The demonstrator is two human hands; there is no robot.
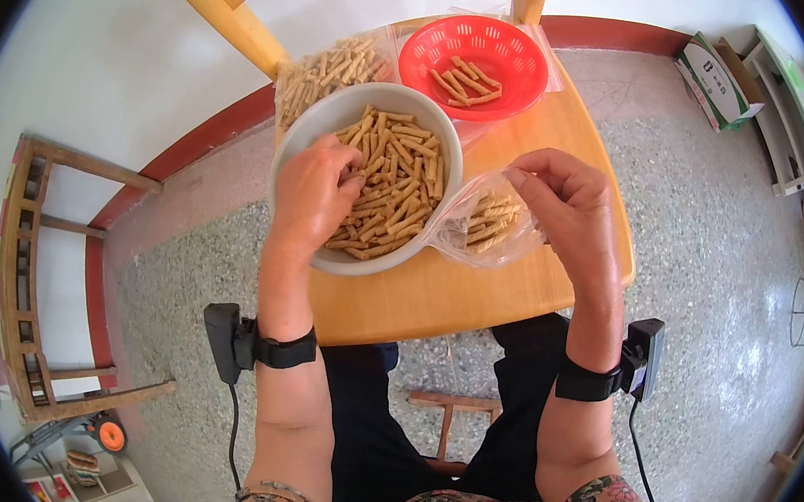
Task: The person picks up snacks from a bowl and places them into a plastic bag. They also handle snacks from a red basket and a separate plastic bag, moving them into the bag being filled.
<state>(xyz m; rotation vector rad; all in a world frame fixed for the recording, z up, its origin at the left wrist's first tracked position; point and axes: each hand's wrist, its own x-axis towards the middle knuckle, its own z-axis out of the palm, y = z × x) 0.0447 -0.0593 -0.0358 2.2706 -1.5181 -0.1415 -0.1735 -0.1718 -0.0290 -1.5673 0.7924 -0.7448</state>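
Left hand is down in the round white bowl of tan stick-shaped snacks, grip curled narrow around a pinch of sticks at the bowl's 9 o'clock side; exactly how many it holds I can't tell. Right hand pinches the rim of the small clear plastic bag, grip closed on the film, bag lying on the round wooden table just at the bowl's 3 o'clock, touching its wall, partly filled. To do this well, my read: keep the bag mouth lifted and pulled open toward the bowl so sticks drop straight in, take small pinches aligned lengthwise so they don't snap or snag the film, keep the bag against the bowl so the carry is short. Red plastic perforated basket with a few sticks sits at 12 o'clock, a filled clear bag at 11 o'clock behind the bowl. Black wrist bands on both forearms, cables hanging clear
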